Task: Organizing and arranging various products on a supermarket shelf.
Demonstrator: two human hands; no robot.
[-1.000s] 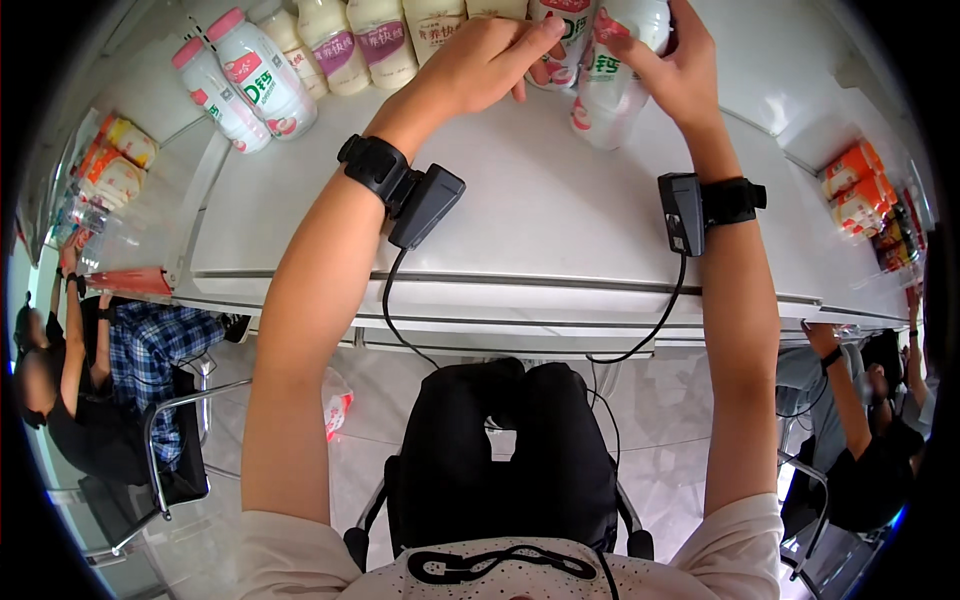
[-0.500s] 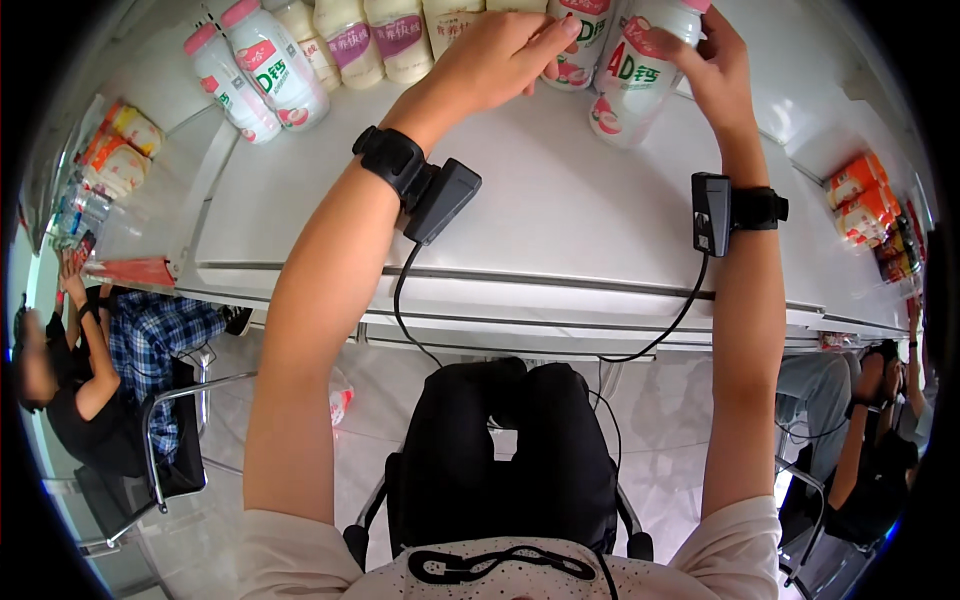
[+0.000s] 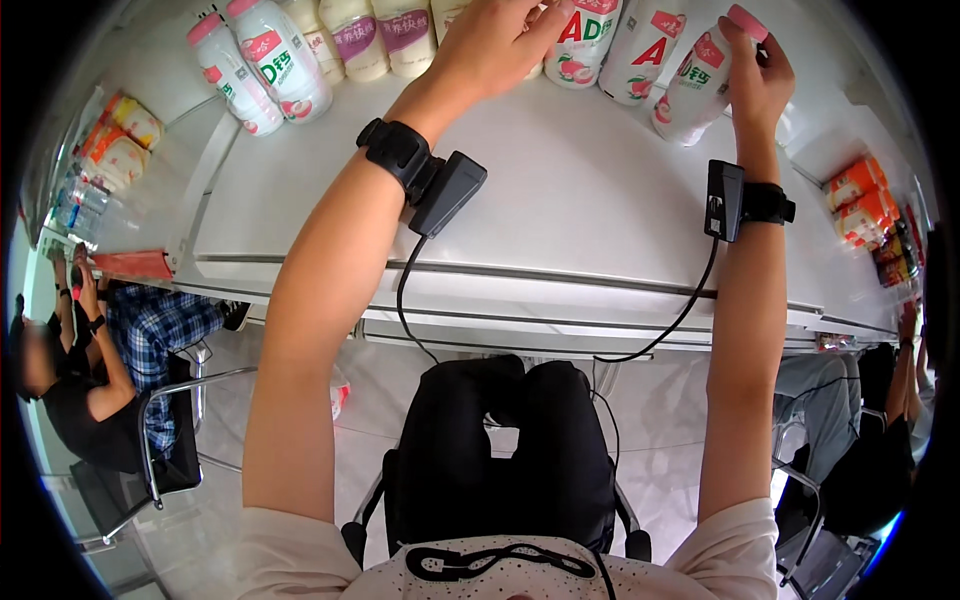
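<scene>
My right hand (image 3: 760, 85) is closed around the upper part of a white drink bottle (image 3: 692, 90) with a pink cap, which leans to the right over the white tabletop (image 3: 500, 180). Left of it stand two similar bottles, one with its label turned partly aside (image 3: 640, 50) and one facing me (image 3: 582, 45). Beside the latter is my left hand (image 3: 500, 42), its fingers loosely bent and apart, with nothing visible in them. The upper picture edge cuts off part of those fingers. Each of my wrists wears a black strap with a small cabled box.
Two more pink-capped bottles (image 3: 283, 65) stand at the far left, alongside cream-coloured bottles with purple labels (image 3: 358, 42). Orange packages (image 3: 865, 200) sit off to the right, and others (image 3: 118, 150) to the left. People sit on both sides, one in checked trousers (image 3: 165, 325).
My right hand has moved right with its bottle, which leans more. Another pink-capped bottle now shows between it and the one beside my left hand. My left hand has shifted slightly up.
</scene>
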